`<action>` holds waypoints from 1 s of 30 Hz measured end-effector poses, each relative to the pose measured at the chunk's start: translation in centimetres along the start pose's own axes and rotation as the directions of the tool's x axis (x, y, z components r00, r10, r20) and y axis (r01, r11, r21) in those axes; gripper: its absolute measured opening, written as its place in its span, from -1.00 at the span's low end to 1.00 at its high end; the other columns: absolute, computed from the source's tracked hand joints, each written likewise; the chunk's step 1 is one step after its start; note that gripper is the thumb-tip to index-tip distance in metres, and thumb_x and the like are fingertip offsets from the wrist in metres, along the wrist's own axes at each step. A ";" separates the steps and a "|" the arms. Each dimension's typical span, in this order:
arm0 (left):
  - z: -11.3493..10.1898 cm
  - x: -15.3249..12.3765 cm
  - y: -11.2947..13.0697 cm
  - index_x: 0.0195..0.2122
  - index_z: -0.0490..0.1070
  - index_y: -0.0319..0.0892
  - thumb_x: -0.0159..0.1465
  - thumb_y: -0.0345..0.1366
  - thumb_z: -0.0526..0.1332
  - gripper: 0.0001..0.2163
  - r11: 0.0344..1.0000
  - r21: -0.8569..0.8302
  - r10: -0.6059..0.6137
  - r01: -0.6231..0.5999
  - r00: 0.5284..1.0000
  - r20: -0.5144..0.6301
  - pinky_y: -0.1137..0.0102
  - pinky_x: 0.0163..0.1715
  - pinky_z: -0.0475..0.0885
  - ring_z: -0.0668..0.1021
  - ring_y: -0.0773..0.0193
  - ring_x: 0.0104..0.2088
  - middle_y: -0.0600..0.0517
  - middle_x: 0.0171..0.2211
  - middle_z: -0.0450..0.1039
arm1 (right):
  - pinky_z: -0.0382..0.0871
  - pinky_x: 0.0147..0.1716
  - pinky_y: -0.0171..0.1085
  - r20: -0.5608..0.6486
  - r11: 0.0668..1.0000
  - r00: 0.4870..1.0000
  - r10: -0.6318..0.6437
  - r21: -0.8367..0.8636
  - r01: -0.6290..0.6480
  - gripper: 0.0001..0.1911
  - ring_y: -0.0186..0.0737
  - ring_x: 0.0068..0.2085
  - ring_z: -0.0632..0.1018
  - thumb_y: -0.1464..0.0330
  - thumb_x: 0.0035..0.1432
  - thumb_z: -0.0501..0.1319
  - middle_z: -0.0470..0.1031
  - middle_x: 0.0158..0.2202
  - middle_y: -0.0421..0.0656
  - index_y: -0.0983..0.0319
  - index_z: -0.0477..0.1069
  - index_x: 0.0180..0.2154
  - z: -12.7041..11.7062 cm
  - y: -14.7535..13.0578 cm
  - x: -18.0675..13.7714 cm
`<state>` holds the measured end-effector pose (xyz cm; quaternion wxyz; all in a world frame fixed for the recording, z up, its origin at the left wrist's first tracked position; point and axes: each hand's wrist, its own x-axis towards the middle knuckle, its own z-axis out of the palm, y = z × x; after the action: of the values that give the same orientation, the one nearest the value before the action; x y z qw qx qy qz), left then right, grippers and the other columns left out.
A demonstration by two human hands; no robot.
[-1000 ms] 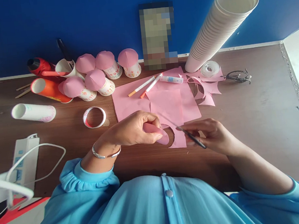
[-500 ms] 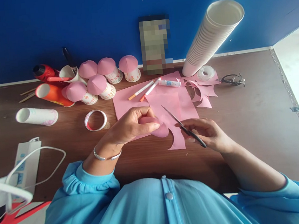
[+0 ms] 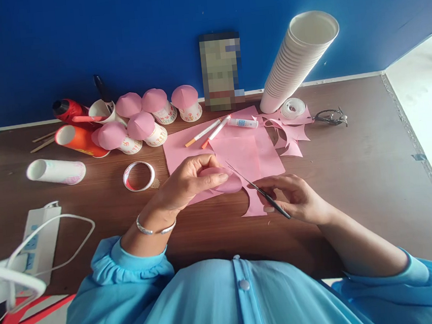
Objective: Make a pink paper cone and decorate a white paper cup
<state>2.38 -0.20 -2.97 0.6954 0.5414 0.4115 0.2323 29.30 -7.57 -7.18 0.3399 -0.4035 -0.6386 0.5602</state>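
My left hand (image 3: 191, 182) pinches a rounded piece of pink paper (image 3: 230, 182) between thumb and fingers, above the table. Closed around the handles of a pair of scissors (image 3: 263, 194) is my right hand (image 3: 298, 197). The blades point up and left, their tips close to the paper's right edge. I cannot tell whether they touch it. Beneath both hands lie pink paper sheets (image 3: 184, 144) and a curved offcut (image 3: 256, 201). Two markers (image 3: 213, 131) and a glue stick (image 3: 243, 123) rest on the sheets.
Several decorated paper cups with pink cone tops (image 3: 141, 126) stand at the back left. A tape roll (image 3: 125, 178) and a white cup (image 3: 54, 171) lie nearer. Tall stacked cups (image 3: 287, 68), pink scraps (image 3: 292, 137) and a power strip (image 3: 42, 240) surround the workspace.
The scissors and my right hand have moved slightly left, bringing the tips nearer the paper. My left hand keeps its pinch on the paper. The whole view has shifted a little.
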 end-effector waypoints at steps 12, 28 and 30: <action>0.5 0.1 -0.4 -0.48 0.28 -0.17 0.21 -0.19 0.41 -0.69 0.991 -0.130 0.016 -0.022 0.999 -0.045 0.40 -0.31 0.26 0.38 0.35 -0.39 0.12 -0.49 0.34 | 0.46 -0.37 -0.34 -0.026 0.999 1.000 0.009 0.046 -0.008 -0.55 -0.28 -0.38 0.54 0.20 0.24 0.44 0.63 -0.36 -0.13 0.26 0.58 0.10 0.7 0.3 -0.5; 1.0 0.3 -0.1 -0.49 0.34 -0.19 0.24 -0.28 0.38 -0.74 0.979 -0.193 0.061 -0.065 0.998 -0.030 0.44 -0.41 0.18 0.27 0.41 -0.47 0.16 -0.54 0.27 | 0.45 -0.45 -0.33 -0.006 0.878 0.979 0.204 0.444 -0.180 -0.54 -0.34 -0.44 0.43 0.14 0.04 0.56 0.51 -0.44 -0.16 0.26 0.71 -0.07 1.7 -0.6 0.4; 1.0 0.3 -0.1 -0.49 0.35 -0.19 0.24 -0.29 0.39 -0.75 0.978 -0.196 0.069 -0.071 0.997 -0.020 0.44 -0.40 0.19 0.29 0.41 -0.47 0.16 -0.54 0.29 | 0.45 -0.46 -0.33 -0.001 0.866 0.975 0.222 0.459 -0.197 -0.53 -0.35 -0.45 0.42 0.15 0.02 0.57 0.50 -0.45 -0.17 0.25 0.71 -0.07 1.7 -0.5 0.4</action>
<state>3.38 -0.52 -3.10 0.7340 0.4827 0.3720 0.2998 27.61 -8.01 -6.90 0.3792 -0.3939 -0.4326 0.7169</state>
